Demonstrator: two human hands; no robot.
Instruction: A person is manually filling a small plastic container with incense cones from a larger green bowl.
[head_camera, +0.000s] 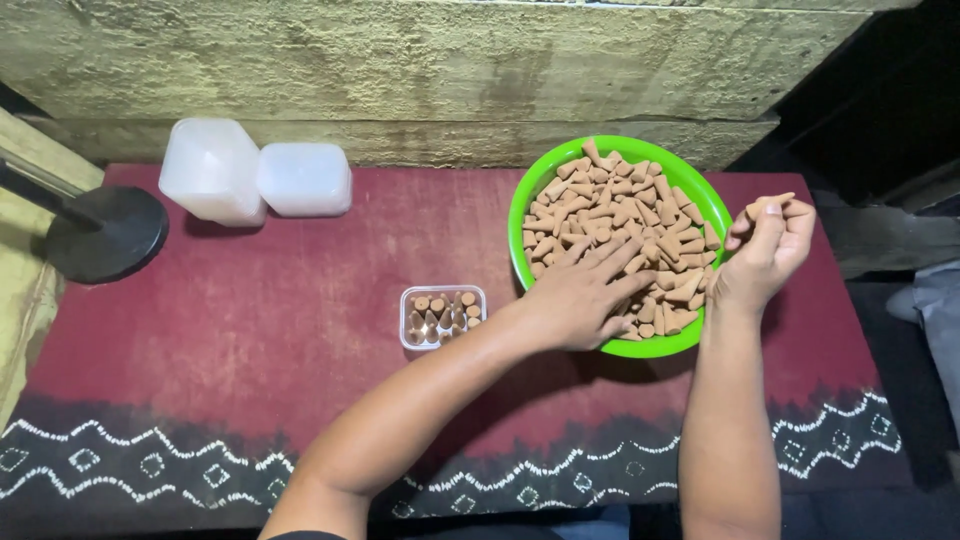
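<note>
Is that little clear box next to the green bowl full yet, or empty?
Partly filled. The small clear plastic box has its lid off and holds brown cones standing upright in rows, with its upper right part bare.

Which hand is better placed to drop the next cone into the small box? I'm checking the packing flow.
Probably the left hand: it rests in the green bowl nearest the small box; the right hand is beyond the bowl.

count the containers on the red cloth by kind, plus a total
Green bowl, heaped with tan cones, left hand in it: 1
Small clear box, partly filled with cones: 1
White plastic tubs, upturned at the back: 2 stacks or pieces; how many are nested cannot be told
Total: 4 visible
</note>
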